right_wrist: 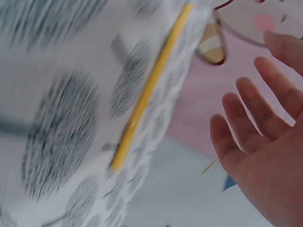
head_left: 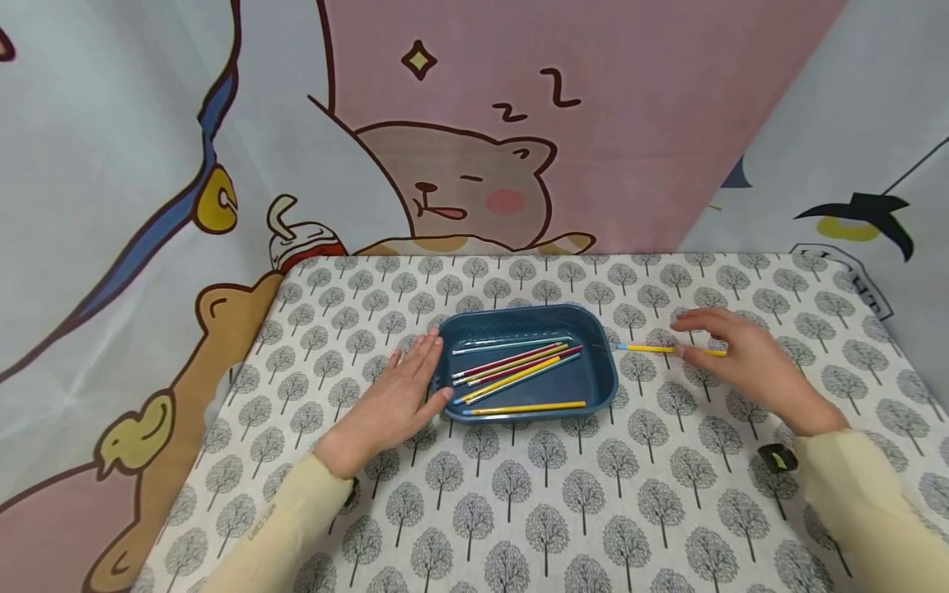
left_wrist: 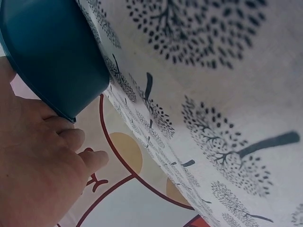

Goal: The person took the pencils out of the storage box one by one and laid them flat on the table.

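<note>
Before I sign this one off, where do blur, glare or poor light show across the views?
Head: the blue tray and its pencils read clearly, in fairly even light; left wrist: dimmer, yet the tablecloth print is legible; right wrist: that print is streaked, probably motion blur, though the yellow pencil keeps a readable outline.

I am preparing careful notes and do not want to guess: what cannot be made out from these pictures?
Head view: the right hand covers the middle of the loose yellow pencil.
Head view: the lettering on the left sleeve is too small to read.
Left wrist view: the outer wall of the blue tray hides what lies inside.
Right wrist view: blur smears the tree-print cloth; the right edge crops the right hand.
</note>
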Tool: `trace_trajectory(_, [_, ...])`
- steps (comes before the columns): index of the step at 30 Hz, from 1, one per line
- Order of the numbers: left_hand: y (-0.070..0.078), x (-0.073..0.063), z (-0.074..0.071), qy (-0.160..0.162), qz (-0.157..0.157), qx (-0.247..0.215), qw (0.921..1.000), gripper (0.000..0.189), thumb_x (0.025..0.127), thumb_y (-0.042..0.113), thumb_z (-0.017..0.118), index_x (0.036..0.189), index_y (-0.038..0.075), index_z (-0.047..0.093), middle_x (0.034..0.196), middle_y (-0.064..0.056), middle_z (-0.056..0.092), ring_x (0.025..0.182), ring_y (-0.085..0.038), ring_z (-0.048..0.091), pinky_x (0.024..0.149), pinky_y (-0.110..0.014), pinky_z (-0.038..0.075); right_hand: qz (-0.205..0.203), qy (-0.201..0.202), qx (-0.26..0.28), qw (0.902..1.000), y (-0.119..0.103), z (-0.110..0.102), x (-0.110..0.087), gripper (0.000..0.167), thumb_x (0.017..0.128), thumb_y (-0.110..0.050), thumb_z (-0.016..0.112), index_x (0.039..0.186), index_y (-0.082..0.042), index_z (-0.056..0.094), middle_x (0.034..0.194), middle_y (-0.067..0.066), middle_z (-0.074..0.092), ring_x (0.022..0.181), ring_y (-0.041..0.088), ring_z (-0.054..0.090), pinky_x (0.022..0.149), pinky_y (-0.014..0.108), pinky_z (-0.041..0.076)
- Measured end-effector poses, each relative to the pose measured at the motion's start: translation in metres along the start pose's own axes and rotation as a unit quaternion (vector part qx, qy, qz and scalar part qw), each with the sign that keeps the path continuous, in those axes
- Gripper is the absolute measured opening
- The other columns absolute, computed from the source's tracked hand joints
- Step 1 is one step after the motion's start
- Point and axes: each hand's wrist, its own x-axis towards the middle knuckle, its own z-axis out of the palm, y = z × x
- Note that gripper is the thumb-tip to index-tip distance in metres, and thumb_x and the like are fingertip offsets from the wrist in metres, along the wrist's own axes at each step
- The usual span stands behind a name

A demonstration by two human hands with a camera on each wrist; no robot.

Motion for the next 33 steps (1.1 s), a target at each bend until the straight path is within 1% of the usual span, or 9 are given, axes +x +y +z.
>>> trace_trajectory(4, [0.000, 0.000, 0.000, -0.002, -0.004, 0.000, 1.0000, 0.079, 0.110, 0.056, 0.032, 0.165, 0.004, 0.008, 0.173, -0.012, 0.003, 0.158, -0.030, 0.010, 0.127, -0.056, 0.015, -0.024, 0.036, 0.024, 0.9988, -0.031, 0.005, -0.003, 0.039, 0.092, -0.013, 0.080, 0.129, -0.005, 0.069, 0.147, 0.017, 0.055, 0.133, 0.047, 0.048, 0.097, 0.065, 0.045])
trace_trajectory(7, [0.000, 0.000, 0.002, 0.000, -0.006, -0.003, 1.0000, 0.078, 0.110, 0.052, 0.036, 0.165, 0.004, 0.009, 0.173, -0.012, 0.003, 0.158, -0.030, 0.010, 0.126, -0.057, 0.016, -0.031, 0.054, 0.043, 0.9971, -0.052, 0.011, -0.003, 0.041, 0.091, -0.012, 0.081, 0.130, -0.008, 0.069, 0.152, 0.010, 0.052, 0.138, 0.042, 0.046, 0.108, 0.039, 0.043])
trace_trajectory(9, [0.000, 0.000, 0.002, 0.000, -0.008, -0.005, 1.0000, 0.078, 0.110, 0.050, 0.039, 0.165, 0.004, 0.008, 0.173, -0.012, 0.003, 0.158, -0.030, 0.010, 0.126, -0.057, 0.016, -0.040, 0.062, 0.054, 0.9958, -0.065, 0.015, -0.003, 0.043, 0.090, -0.012, 0.082, 0.131, -0.010, 0.068, 0.154, 0.008, 0.051, 0.140, 0.039, 0.046, 0.109, 0.033, 0.041])
trace_trajectory(10, [0.000, 0.001, 0.002, 0.000, -0.009, -0.006, 0.9999, 0.077, 0.110, 0.049, 0.040, 0.165, 0.004, 0.008, 0.173, -0.012, 0.003, 0.158, -0.030, 0.010, 0.126, -0.057, 0.016, -0.041, 0.066, 0.056, 0.9955, -0.070, 0.018, -0.003, 0.044, 0.090, -0.012, 0.082, 0.132, -0.012, 0.068, 0.154, 0.005, 0.051, 0.141, 0.036, 0.045, 0.107, 0.025, 0.039])
trace_trajectory(11, [0.000, 0.001, 0.002, -0.001, -0.010, -0.006, 0.9999, 0.077, 0.110, 0.049, 0.040, 0.165, 0.005, 0.008, 0.173, -0.011, 0.003, 0.158, -0.029, 0.009, 0.126, -0.057, 0.016, -0.049, 0.067, 0.061, 0.9947, -0.076, 0.020, -0.003, 0.046, 0.090, -0.012, 0.082, 0.134, -0.012, 0.068, 0.155, 0.005, 0.050, 0.142, 0.035, 0.045, 0.109, 0.025, 0.038])
trace_trajectory(14, [0.000, 0.000, 0.002, -0.001, -0.010, -0.004, 0.9999, 0.077, 0.110, 0.050, 0.039, 0.165, 0.005, 0.008, 0.173, -0.012, 0.004, 0.159, -0.029, 0.010, 0.126, -0.057, 0.016, -0.063, 0.060, 0.073, 0.9935, -0.092, 0.028, 0.000, 0.047, 0.092, -0.015, 0.080, 0.137, -0.014, 0.066, 0.155, 0.002, 0.050, 0.142, 0.033, 0.046, 0.109, 0.049, 0.044])
trace_trajectory(17, [0.000, 0.001, 0.002, 0.001, -0.008, -0.003, 1.0000, 0.077, 0.111, 0.051, 0.038, 0.165, 0.004, 0.009, 0.173, -0.014, 0.006, 0.159, -0.031, 0.011, 0.126, -0.058, 0.017, -0.081, 0.039, 0.076, 0.9931, -0.104, 0.038, 0.005, 0.048, 0.094, -0.018, 0.079, 0.139, -0.013, 0.064, 0.155, 0.002, 0.051, 0.140, 0.034, 0.049, 0.105, 0.060, 0.045])
trace_trajectory(26, [0.000, 0.000, 0.001, -0.001, -0.010, -0.005, 0.9999, 0.077, 0.111, 0.051, 0.037, 0.165, 0.004, 0.008, 0.173, -0.014, 0.006, 0.158, -0.026, 0.006, 0.127, -0.057, 0.016, -0.083, -0.054, 0.073, 0.9924, -0.128, 0.069, 0.028, 0.056, 0.097, -0.036, 0.075, 0.146, -0.016, 0.059, 0.152, 0.005, 0.053, 0.136, 0.031, 0.053, 0.107, 0.058, 0.048])
trace_trajectory(33, [0.002, 0.000, 0.001, -0.003, -0.012, -0.012, 0.9998, 0.077, 0.110, 0.049, 0.041, 0.165, 0.004, 0.008, 0.173, -0.013, 0.005, 0.159, -0.029, 0.008, 0.127, -0.057, 0.014, -0.092, -0.110, 0.070, 0.9872, -0.138, 0.090, 0.044, 0.053, 0.096, -0.035, 0.077, 0.142, -0.013, 0.062, 0.145, 0.004, 0.060, 0.134, 0.027, 0.055, 0.107, 0.052, 0.051])
